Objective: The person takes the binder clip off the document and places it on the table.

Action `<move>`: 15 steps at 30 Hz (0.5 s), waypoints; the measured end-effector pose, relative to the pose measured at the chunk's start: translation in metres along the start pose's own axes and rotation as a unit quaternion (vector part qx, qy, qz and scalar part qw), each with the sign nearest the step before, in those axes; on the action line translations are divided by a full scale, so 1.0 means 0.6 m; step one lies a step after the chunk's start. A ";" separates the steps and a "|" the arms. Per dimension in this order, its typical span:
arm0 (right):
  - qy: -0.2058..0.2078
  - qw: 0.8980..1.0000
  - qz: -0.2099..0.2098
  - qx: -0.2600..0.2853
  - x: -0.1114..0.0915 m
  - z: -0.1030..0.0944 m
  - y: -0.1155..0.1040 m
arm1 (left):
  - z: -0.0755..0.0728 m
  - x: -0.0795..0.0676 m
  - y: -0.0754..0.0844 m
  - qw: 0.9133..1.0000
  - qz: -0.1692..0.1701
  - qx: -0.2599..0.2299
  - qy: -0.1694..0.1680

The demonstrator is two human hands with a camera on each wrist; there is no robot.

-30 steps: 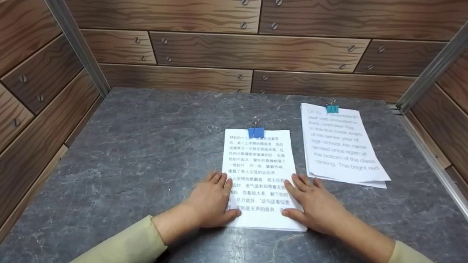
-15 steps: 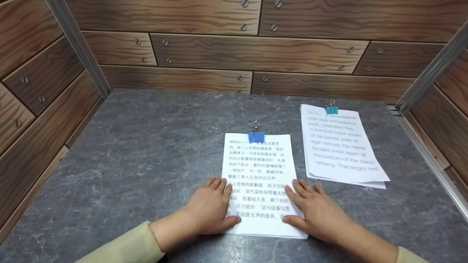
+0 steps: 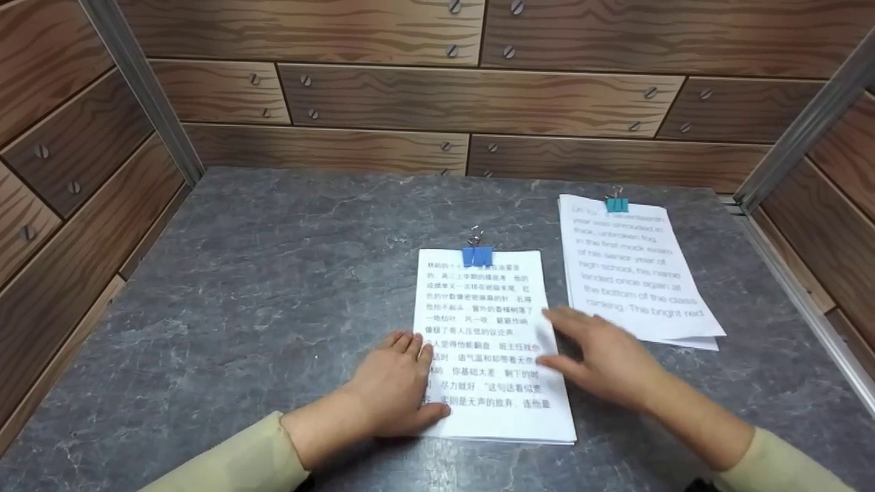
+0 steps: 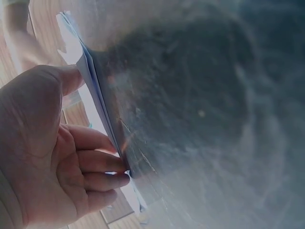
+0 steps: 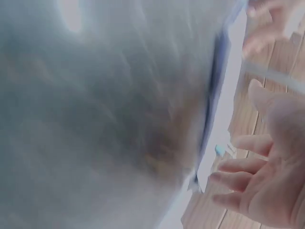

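On clipped stack (image 3: 489,342), left hand (image 3: 393,386) flat

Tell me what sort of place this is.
Likely a staged tabletop work booth, not a real office: a grey stone-look table boxed in by panels printed like wooden drawers, with two clipped paper stacks lying on it.

L hand (image 3: 393,386) flat on clipped stack (image 3: 489,348); R hand (image 3: 605,355) lifted.

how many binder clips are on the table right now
2. A blue binder clip sits on the top edge of the near paper stack under the left hand; a teal binder clip tops the far right stack. None seems hidden.
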State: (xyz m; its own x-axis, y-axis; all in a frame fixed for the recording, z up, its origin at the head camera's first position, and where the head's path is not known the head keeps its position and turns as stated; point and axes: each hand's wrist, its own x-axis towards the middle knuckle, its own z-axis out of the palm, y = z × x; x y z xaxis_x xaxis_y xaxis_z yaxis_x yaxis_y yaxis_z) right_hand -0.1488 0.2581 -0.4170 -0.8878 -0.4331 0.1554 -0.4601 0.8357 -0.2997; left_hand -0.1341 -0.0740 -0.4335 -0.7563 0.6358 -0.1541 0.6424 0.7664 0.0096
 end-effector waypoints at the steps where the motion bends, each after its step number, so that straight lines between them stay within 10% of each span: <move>1: 0.008 1.000 0.007 0.005 0.012 -0.006 0.007 | -0.001 -0.001 0.000 1.000 -0.001 -0.001 0.000; 15: -0.013 0.994 0.086 0.070 0.145 -0.018 0.097 | -0.004 -0.001 0.003 1.000 0.001 0.008 0.004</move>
State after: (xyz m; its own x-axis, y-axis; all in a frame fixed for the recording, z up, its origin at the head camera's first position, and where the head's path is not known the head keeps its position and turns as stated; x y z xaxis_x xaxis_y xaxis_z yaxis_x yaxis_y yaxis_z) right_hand -0.2528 0.2725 -0.4106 -0.9519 -0.2992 0.0662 -0.2962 0.8433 -0.4484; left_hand -0.1328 -0.0729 -0.4309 -0.7555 0.6387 -0.1461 0.6463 0.7630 -0.0066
